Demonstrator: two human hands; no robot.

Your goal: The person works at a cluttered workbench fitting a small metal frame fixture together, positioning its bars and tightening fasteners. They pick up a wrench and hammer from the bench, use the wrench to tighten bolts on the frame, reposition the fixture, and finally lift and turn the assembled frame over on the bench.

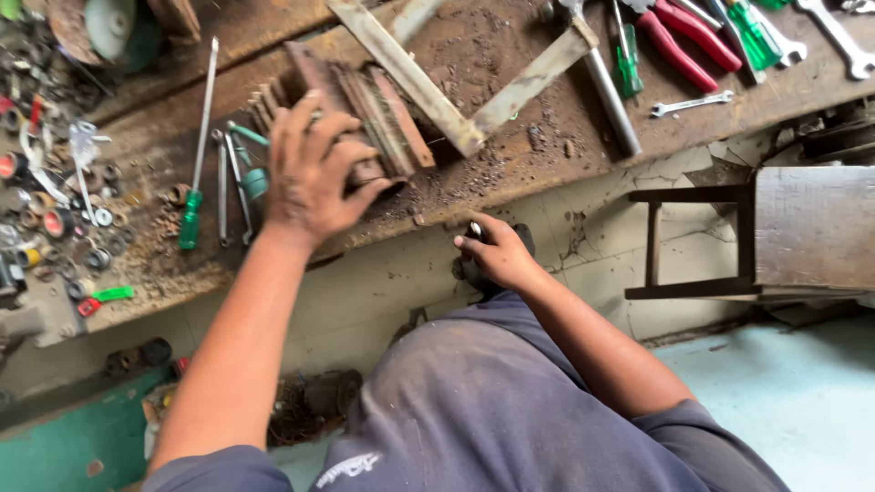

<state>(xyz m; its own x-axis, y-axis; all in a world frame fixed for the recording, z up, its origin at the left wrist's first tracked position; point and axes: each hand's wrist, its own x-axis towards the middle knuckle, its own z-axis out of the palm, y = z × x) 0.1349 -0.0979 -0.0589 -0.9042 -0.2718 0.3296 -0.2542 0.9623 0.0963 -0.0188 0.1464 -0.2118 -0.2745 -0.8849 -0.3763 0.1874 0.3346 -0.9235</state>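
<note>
The left hand lies with spread fingers on the rusty laminated iron stack, not yet lifted, while the right hand is closed around a small dark tool.

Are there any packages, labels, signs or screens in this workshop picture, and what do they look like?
No packages, signs or screens show.
Logo: small white printed mark on the grey shirt, bottom centre.
Tape rolls: small round rolls, red and dark, on the bench's far left; any labels are too small to tell.

On the table: two green-handled screwdrivers, one red-handled pair of pliers, two silver open-ended spanners, one wooden stool at right.
</note>
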